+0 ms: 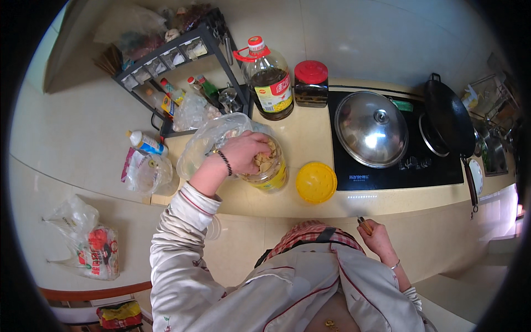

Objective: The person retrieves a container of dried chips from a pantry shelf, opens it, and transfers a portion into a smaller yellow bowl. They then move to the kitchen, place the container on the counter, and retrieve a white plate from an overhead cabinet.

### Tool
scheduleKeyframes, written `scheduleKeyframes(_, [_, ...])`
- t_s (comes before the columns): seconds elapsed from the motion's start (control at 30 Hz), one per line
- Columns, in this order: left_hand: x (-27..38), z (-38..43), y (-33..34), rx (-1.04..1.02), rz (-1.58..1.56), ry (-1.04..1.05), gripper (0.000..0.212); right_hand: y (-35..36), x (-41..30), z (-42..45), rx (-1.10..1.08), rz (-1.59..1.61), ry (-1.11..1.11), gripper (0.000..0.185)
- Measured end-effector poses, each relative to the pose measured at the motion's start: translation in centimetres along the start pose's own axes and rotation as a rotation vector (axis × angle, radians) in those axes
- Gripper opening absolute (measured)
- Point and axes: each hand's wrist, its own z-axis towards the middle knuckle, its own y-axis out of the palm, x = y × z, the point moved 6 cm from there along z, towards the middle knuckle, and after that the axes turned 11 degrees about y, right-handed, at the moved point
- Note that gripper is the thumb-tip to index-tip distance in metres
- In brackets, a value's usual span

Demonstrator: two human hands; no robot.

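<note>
My left hand reaches into the mouth of a clear plastic jar on the counter, its fingertips among pale brown dried slices. Whether the fingers hold any slices is hidden. A round yellow lid lies to the right of the jar. Beyond and beside the left hand, a clear plastic bag spreads over the counter. Low in front of the counter, at the right, my right hand is closed around the wooden handle of a tool whose working end cannot be made out.
An oil bottle and a red-lidded jar stand at the back. Right of them, a domed steel lid and a black wok are on the black cooktop. A dark spice rack with bottles stands at the left.
</note>
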Motion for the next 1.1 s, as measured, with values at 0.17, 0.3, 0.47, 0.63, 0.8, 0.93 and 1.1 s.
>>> scheduleKeyframes(0.17, [1.5, 0.3, -0.9, -0.024, 0.069, -0.066, 0.043, 0.7, 0.3, 0.5, -0.005, -0.006, -0.01, 0.02])
scheduleKeyframes(0.3, [0.2, -1.2, -0.9, 0.112, -0.076, 0.068, 0.042, 0.9, 0.1, 0.6, -0.014, -0.017, -0.029, 0.02])
scheduleKeyframes(0.47, [-0.2, -2.5, -1.6, 0.238, -0.103, 0.115, 0.039, 0.7, 0.2, 0.2, -0.001, -0.012, -0.017, 0.019])
scheduleKeyframes(0.63, [0.0, -2.9, -2.1, 0.293, -0.139, 0.091, 0.038, 0.9, 0.4, -0.1, 0.015, 0.007, -0.007, 0.019])
scheduleKeyframes(0.8, [-0.1, -2.8, -2.3, 0.292, -0.169, 0.083, 0.038, 1.4, 0.9, 0.1, 0.022, 0.007, -0.033, 0.02])
scheduleKeyframes(0.93, [-0.4, -3.1, -2.7, 0.3, -0.253, 0.058, 0.039, 1.7, 0.8, 0.1, 0.015, -0.001, -0.029, 0.02])
scheduleKeyframes(1.1, [-0.9, -3.4, -2.7, 0.284, -0.297, 0.057, 0.04, 2.3, 1.0, 0.3, 0.004, 0.025, -0.038, 0.021])
